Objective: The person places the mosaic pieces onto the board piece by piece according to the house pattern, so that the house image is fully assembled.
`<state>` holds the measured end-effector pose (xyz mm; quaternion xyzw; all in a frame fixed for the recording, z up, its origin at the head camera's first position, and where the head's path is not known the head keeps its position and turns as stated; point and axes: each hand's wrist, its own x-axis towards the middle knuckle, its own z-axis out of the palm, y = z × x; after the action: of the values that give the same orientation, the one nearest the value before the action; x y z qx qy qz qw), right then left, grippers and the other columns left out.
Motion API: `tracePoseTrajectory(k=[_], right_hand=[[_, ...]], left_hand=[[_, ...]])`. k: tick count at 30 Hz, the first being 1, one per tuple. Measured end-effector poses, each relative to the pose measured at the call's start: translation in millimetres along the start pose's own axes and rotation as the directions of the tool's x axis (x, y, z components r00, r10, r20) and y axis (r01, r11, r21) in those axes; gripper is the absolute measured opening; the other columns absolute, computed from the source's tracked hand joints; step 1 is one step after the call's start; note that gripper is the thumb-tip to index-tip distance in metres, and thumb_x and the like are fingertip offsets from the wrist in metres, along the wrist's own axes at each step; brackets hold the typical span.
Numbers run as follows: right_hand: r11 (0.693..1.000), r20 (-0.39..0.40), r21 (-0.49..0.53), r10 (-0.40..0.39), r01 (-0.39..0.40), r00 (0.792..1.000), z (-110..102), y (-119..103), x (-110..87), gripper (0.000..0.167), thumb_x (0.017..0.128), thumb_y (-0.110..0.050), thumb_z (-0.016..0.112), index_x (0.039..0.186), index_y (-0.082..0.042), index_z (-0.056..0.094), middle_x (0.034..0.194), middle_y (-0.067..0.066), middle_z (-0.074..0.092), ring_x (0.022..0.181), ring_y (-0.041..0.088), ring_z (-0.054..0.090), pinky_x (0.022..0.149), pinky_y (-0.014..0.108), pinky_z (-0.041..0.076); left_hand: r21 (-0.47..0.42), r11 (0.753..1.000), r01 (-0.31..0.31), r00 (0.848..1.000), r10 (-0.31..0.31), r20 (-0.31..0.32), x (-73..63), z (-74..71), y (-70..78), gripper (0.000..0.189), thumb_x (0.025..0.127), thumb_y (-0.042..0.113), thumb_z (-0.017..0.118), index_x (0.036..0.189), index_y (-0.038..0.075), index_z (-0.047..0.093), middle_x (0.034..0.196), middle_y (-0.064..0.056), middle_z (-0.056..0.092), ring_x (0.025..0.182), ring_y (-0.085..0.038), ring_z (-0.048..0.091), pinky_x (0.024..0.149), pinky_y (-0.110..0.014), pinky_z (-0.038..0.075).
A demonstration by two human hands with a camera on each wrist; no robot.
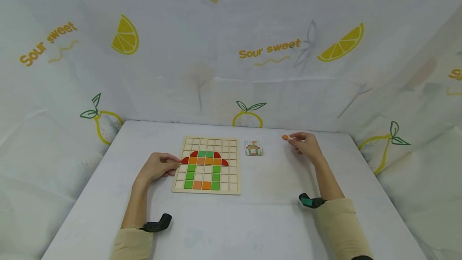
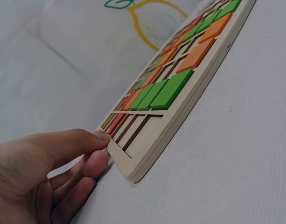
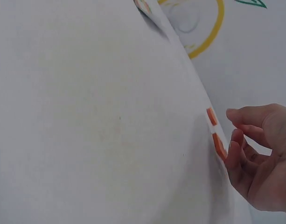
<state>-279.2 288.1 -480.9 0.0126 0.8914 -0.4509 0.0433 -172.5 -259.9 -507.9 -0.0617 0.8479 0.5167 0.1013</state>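
Note:
A square wooden grid board (image 1: 231, 189) lies on the table, with green, orange and red tiles in its recesses. My left hand (image 1: 160, 165) is at the board's left edge. In the left wrist view, one fingertip (image 2: 101, 136) rests on the rim beside a red tile (image 2: 116, 124), and the other fingers curl at the board's side. At the back right, my right hand (image 1: 304, 144) is beside small orange tiles (image 1: 285, 137). The right wrist view has a gap between its fingertips, with the lower orange tile (image 3: 219, 145) right at one of them.
A small pattern card (image 1: 254, 148) with a coloured grid lies right of the board. The white-covered table (image 1: 267, 228) ends at a patterned curtain (image 1: 173, 83) behind and at both sides. Black wrist cameras (image 1: 157, 223) sit on both forearms.

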Motion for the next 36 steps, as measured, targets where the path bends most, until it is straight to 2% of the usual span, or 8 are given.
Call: tracePoseTrajectory(k=[3,7,18,24,29,36], right_hand=[[0.999,-0.027,0.019,0.038,-0.038,0.999,-5.2,10.4,-2.5,0.044,0.104,-0.021,0.073,0.138,0.005,0.067,0.098,0.002,0.067,0.073,0.004,0.059,0.067,0.02,0.053],[0.997,-0.044,0.024,0.078,-0.077,0.996,-8.8,20.6,-4.7,0.047,0.102,-0.024,0.076,0.137,0.006,0.067,0.091,-0.007,0.064,0.068,0.003,0.056,0.063,0.02,0.05],[0.996,-0.015,-0.036,0.086,-0.087,0.996,-10.4,24.7,-4.0,0.049,0.1,-0.023,0.08,0.136,0.008,0.067,0.1,0.004,0.066,0.07,0.007,0.056,0.062,0.022,0.05],[0.993,-0.006,-0.015,0.113,-0.113,0.994,-14.0,26.1,-6.0,0.052,0.098,-0.02,0.082,0.138,0.007,0.065,0.107,0.006,0.065,0.076,0.005,0.059,0.064,0.019,0.056],[0.995,-0.012,-0.033,0.095,-0.095,0.995,-14.7,29.4,-5.2,0.05,0.098,-0.019,0.082,0.136,0.008,0.066,0.105,0.006,0.067,0.077,0.006,0.06,0.065,0.019,0.058],[0.997,-0.014,-0.044,0.066,-0.067,0.998,-12.3,30.9,-4.1,0.046,0.099,-0.019,0.08,0.133,0.009,0.068,0.102,0.008,0.069,0.07,0.007,0.061,0.062,0.021,0.057]], left_hand=[[-0.008,1.0,0.0,1.0,0.0,0.007,-0.2,-0.7,0.7,0.029,0.097,0.023,0.081,0.117,0.001,0.079,0.078,0.0,0.075,0.065,-0.011,0.068,0.062,-0.024,0.055],[-0.019,1.0,0.0,1.0,0.001,0.012,-0.7,-0.9,1.3,0.03,0.097,0.023,0.081,0.117,0.0,0.079,0.078,0.0,0.075,0.066,-0.011,0.068,0.062,-0.024,0.055],[-0.008,1.0,0.005,1.0,-0.005,0.007,-1.5,-0.3,2.0,0.031,0.097,0.023,0.081,0.118,0.001,0.079,0.079,0.0,0.075,0.067,-0.011,0.068,0.063,-0.024,0.055],[-0.005,1.0,0.002,1.0,-0.002,0.01,-1.0,-0.1,0.5,0.03,0.098,0.023,0.081,0.118,0.001,0.079,0.079,0.001,0.075,0.066,-0.011,0.068,0.063,-0.025,0.056],[-0.011,1.0,-0.002,1.0,0.002,0.012,-0.4,-0.3,0.1,0.03,0.098,0.023,0.081,0.118,0.001,0.079,0.079,0.0,0.075,0.066,-0.011,0.069,0.063,-0.025,0.056],[-0.011,1.0,0.005,1.0,-0.005,0.011,-0.6,-0.5,1.1,0.03,0.097,0.023,0.081,0.118,0.001,0.079,0.079,0.001,0.075,0.067,-0.011,0.068,0.063,-0.025,0.055]])
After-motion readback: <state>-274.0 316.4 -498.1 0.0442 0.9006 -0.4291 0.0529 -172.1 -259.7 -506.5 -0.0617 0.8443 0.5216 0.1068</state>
